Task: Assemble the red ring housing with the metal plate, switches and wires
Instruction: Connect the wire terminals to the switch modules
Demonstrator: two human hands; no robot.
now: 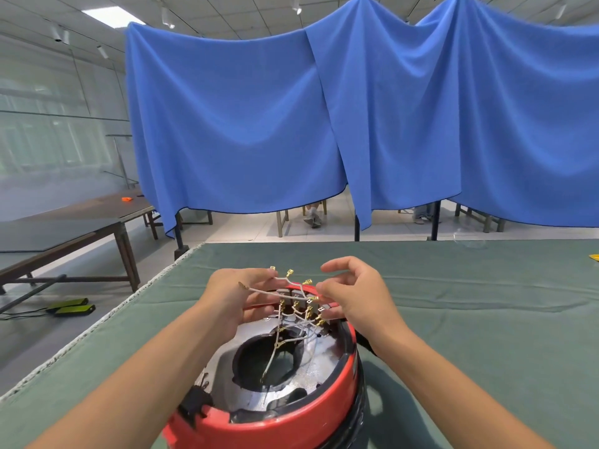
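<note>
My left hand pinches the white wires with brass terminals; my right hand, fingers curled, nips a terminal at the far end. Both hover over the switches on the metal plate inside the red ring housing, resting on the green-covered bench before blue curtains.

My left hand covering the far rim of the red ring housing, its near edge cut off below, switches mostly hidden behind wires.
</note>
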